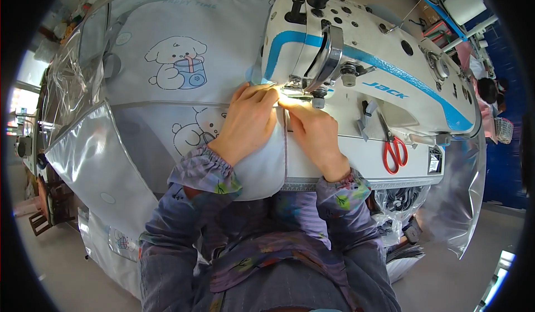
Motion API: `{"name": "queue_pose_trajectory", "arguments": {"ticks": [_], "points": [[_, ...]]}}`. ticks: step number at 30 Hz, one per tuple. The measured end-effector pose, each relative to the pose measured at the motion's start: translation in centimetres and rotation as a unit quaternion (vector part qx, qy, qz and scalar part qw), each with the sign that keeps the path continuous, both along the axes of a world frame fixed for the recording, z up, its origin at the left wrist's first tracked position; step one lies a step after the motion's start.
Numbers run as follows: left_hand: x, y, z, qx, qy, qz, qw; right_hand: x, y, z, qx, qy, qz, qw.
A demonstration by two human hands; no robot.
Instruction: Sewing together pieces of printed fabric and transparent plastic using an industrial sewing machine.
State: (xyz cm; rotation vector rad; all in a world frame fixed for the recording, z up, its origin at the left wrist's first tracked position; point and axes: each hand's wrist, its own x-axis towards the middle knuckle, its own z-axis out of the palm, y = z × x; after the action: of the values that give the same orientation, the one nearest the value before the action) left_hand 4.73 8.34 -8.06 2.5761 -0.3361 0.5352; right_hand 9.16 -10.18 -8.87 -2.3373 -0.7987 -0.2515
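A large grey sheet of shiny material (234,16), printed with cartoon puppies, lies across the sewing machine's bed and hangs down on the left. My left hand (251,119) has its fingers bent and pressed together on the sheet, just left of the needle area. Close beside it, my right hand (316,133) is closed at the sheet's edge, its fingertips meeting those of the left under the lamp's glow. The white and blue sewing machine (362,61) stands over the fingertips. My fingers hide the exact grip and the stitching point.
Red-handled scissors (395,155) lie on the machine bed to the right of my right hand. A ruler strip (301,185) runs along the bed's front edge. White thread cones (464,6) stand at the far right. Clear plastic (457,200) hangs off the right side.
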Motion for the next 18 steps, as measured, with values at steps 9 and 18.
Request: {"name": "queue_pose_trajectory", "arguments": {"ticks": [9,18], "points": [[0.9,0.0,-0.8,-0.013,-0.016,-0.012,1.0,0.1,0.2,1.2,-0.162,0.011,-0.032,0.986],[1.1,0.2,0.8,-0.065,0.092,0.029,0.993,-0.2,-0.2,0.8,-0.128,-0.014,-0.005,0.992]]}}
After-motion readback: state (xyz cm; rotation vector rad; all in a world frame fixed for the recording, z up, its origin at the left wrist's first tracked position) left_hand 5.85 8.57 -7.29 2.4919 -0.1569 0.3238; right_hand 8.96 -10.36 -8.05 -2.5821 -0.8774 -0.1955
